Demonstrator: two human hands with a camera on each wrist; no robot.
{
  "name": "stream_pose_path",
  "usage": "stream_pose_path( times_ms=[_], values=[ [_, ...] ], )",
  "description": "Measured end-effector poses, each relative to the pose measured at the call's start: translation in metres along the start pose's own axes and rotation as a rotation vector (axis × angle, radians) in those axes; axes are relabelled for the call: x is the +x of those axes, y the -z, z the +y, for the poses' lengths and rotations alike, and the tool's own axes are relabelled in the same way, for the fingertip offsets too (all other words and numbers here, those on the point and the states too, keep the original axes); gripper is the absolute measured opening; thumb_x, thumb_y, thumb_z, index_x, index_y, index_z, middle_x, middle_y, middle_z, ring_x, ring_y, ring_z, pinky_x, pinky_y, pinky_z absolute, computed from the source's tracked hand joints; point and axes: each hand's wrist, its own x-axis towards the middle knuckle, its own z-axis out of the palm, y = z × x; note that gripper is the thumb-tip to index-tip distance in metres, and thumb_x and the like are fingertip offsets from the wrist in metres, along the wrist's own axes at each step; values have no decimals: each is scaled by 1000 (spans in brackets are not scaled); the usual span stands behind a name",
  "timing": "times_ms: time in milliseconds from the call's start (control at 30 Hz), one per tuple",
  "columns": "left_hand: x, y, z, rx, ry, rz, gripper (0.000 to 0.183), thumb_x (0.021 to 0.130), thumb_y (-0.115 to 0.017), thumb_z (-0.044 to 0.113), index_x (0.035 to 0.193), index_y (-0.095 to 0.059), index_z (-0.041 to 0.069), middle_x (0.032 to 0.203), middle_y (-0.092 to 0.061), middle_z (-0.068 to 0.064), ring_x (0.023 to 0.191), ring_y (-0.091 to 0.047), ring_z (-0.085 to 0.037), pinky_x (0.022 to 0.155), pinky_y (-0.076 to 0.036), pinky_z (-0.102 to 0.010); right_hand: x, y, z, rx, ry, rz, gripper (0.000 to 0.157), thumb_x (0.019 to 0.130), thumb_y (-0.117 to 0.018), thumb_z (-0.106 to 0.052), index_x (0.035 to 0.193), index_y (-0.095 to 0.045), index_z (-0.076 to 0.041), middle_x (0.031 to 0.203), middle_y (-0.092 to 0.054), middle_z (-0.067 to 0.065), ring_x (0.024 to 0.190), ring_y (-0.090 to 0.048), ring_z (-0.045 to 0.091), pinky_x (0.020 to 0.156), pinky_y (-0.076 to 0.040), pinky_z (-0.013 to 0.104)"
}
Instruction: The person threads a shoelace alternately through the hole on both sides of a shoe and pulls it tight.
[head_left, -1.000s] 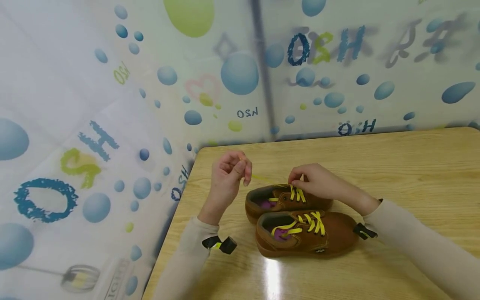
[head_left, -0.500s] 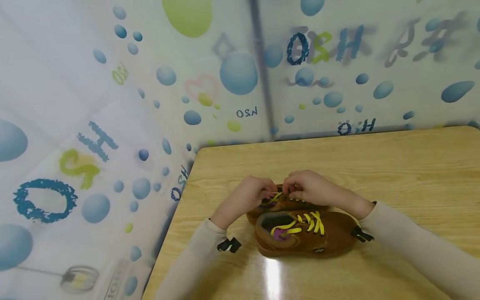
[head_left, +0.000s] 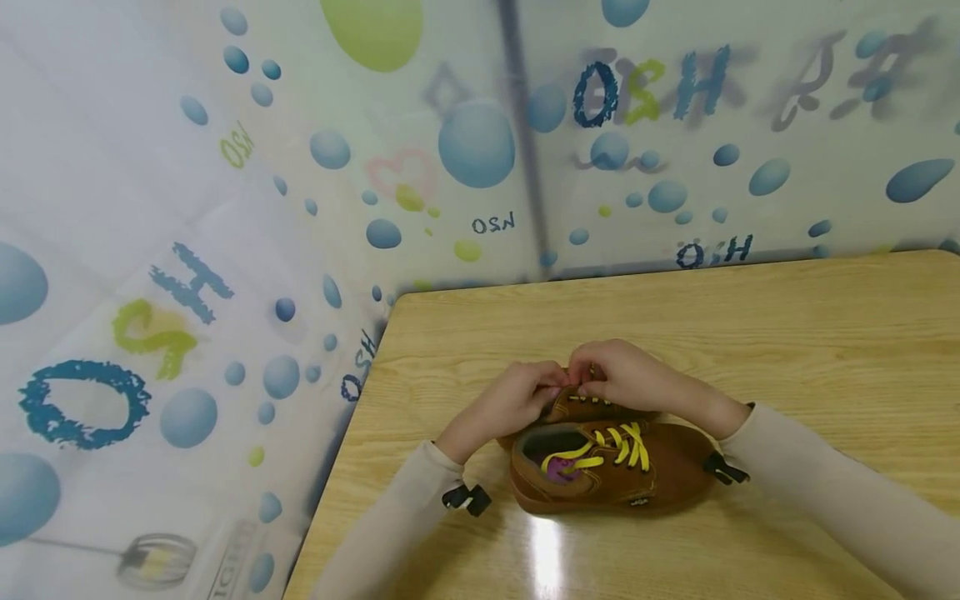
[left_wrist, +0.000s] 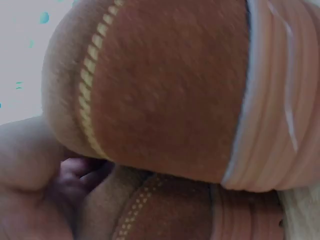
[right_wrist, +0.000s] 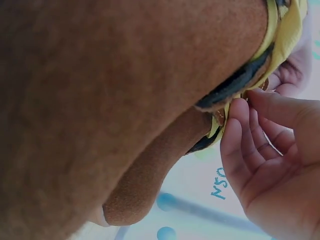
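Observation:
Two brown low lace-up shoes lie side by side on the table, toes to the right. The near shoe [head_left: 675, 467] has yellow laces [head_left: 636, 446] threaded through its upper eyelets, with the ends loose over a purple lining. Behind it, the far shoe [head_left: 573, 408] is largely covered by both hands. My left hand [head_left: 517, 400] bends over its opening, fingers curled at the eyelets beside my right fingertips. My right hand [head_left: 626, 375] pinches the far shoe's yellow shoelace [right_wrist: 218, 129] at the eyelet edge, thumb against index finger. The left fingertips' hold on that lace is mostly hidden.
A light wooden table [head_left: 787, 333] carries both shoes. Its left edge and back edge meet a pale wall [head_left: 300, 225] printed with blue and green drops and letters. Black straps [head_left: 467, 498] with small cameras sit at both wrists.
My left hand, raised left of the shoes with a taut yellow lace, has come down and right to the far shoe's eyelets. My right hand stays there, shifted slightly left.

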Motion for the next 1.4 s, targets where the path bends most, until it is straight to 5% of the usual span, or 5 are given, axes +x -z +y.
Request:
stream_pose_path(
  times_ms=[400, 667, 767, 1067, 1400],
  values=[
    [2, -9, 20, 300, -40, 171, 7, 92, -71, 22, 93, -76, 17, 94, -75, 5, 77, -67, -4, 69, -50, -12, -3, 3, 0, 112, -40, -50, 14, 91, -67, -3, 96, -66, -17, 81, -66, -3, 66, -53, 6, 61, -46, 23],
    [-9, 26, 31, -598, -68, 556, 14, 101, -56, 13, 100, -57, -1, 83, -73, -12, 69, -71, -21, 61, -60, -37, -3, 3, 0, 77, -56, -45, 9, 91, -68, -6, 93, -66, -14, 76, -64, -5, 63, -51, 5, 60, -44, 23],
    [-13, 43, 25, -654, -135, 630, 15, 103, -50, 11, 103, -52, -4, 72, -67, -5, 57, -64, -13, 54, -56, -31, -3, 3, -1, 76, -55, -54, 8, 92, -67, -6, 93, -65, -13, 74, -62, -4, 61, -50, 5, 58, -43, 23],
    [-11, 34, 1, 530, 77, 26, 14, 97, -63, 31, 98, -75, 24, 79, -72, 9, 60, -58, -3, 57, -46, -21, -5, 5, -2, 78, -65, -71, 6, 93, -67, -7, 93, -65, -13, 73, -61, -4, 60, -49, 6, 58, -42, 23],
    [12, 4, -3, 564, 16, -124, 22, 91, -68, 17, 74, -55, 19, 62, -45, 9, 57, -39, -6, 52, -27, -19, -4, 3, -1, 104, -62, -72, 5, 93, -68, -12, 90, -64, -10, 71, -61, -3, 58, -49, 5, 57, -42, 22]
  ],
)
